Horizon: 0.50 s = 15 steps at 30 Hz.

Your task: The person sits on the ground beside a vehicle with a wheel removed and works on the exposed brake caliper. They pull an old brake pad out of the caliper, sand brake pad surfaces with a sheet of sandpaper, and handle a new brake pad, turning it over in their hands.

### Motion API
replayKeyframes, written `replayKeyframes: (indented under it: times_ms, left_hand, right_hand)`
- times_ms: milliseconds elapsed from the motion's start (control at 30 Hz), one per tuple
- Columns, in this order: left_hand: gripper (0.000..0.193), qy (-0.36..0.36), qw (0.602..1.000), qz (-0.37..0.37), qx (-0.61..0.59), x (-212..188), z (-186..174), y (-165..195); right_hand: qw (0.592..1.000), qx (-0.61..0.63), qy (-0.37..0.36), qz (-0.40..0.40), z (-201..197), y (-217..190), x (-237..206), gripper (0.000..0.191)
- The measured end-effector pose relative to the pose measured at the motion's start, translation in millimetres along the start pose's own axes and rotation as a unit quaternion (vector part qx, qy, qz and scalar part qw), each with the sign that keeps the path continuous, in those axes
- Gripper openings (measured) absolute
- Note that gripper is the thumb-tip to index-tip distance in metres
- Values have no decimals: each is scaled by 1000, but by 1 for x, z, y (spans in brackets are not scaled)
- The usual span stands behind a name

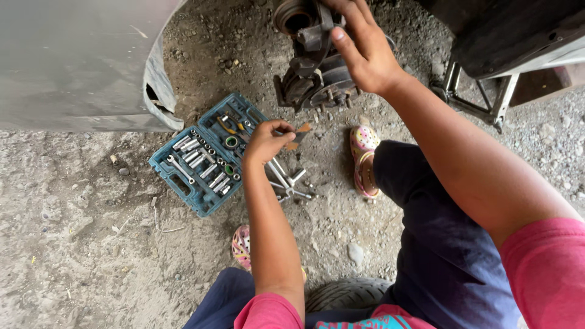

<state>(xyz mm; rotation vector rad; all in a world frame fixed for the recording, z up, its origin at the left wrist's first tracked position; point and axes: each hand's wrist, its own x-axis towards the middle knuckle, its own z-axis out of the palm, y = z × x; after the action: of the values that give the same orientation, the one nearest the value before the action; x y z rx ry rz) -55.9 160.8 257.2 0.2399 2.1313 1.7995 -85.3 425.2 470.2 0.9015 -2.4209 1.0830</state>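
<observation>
My right hand [361, 52] rests on a dirty dark brake and hub assembly [314, 76] lying on the gravel, fingers wrapped over its upper part. My left hand [266, 141] is raised above the ground and pinches a small brownish scrap, like a piece of sandpaper [298, 135], between thumb and fingers. Just below that hand lie several long chrome wrenches and a cross-shaped tool [286, 180]. An open blue socket set case [207, 155] sits left of the hand, filled with sockets and wrenches.
A grey car body panel [79, 61] fills the upper left. A metal jack stand [481, 97] holds up a dark underbody at upper right. My feet wear patterned clogs [364, 159]. I sit on a tyre [347, 293]. The ground is gravel and dirt.
</observation>
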Motion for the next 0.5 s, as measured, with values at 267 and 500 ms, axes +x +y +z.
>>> replayKeyframes:
  times_ms: [267,500]
  left_hand:
    - [8,199,970,117,-79,-10,-41,-13]
    - [11,216,968,96,-87,-27,-59,-9]
  right_hand:
    - [876,-392,-92,-267,18,-47,55,35]
    - [918,-314,-113,-216,-11,-39,35,49]
